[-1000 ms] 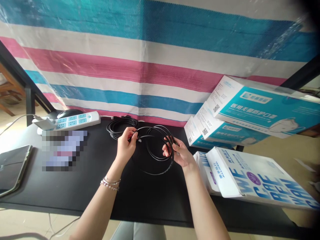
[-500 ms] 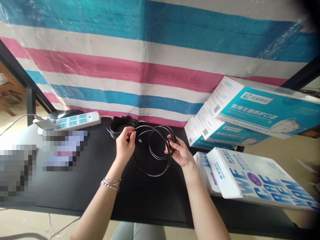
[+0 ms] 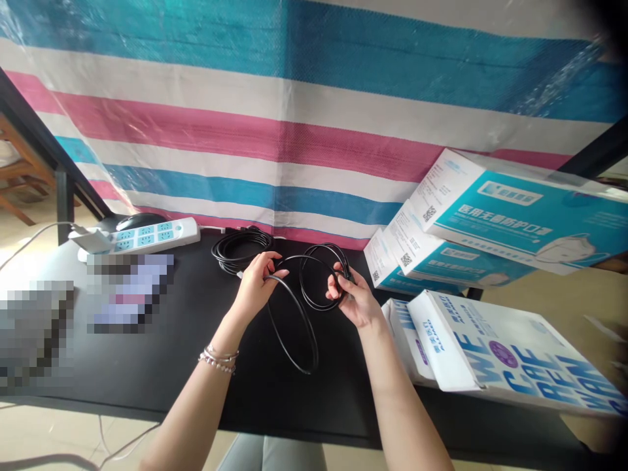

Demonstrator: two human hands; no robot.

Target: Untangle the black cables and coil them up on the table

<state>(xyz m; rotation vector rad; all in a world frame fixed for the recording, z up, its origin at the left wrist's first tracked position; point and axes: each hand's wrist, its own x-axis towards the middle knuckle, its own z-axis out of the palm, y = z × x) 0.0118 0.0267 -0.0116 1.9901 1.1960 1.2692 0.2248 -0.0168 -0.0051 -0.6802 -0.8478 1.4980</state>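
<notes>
A black cable (image 3: 300, 327) is held above a black table (image 3: 206, 373) between both hands. My left hand (image 3: 256, 288), with beaded bracelets on the wrist, pinches the cable near one end. My right hand (image 3: 356, 297) grips a small coil of the same cable (image 3: 318, 278). One long loop hangs down from the hands toward the table's front. A second coiled black cable (image 3: 240, 248) lies on the table just behind my left hand.
A white power strip (image 3: 147, 237) with blue sockets and a black mouse (image 3: 132, 220) sit at the back left. Stacked teal-and-white boxes (image 3: 490, 222) and flat white boxes (image 3: 490, 347) fill the right side. A striped tarp (image 3: 294, 118) hangs behind the table.
The wide round loop has been drawn narrower and now hangs lower toward the table's front. My right hand has closed tighter on the small coil; both hands shifted slightly right.
</notes>
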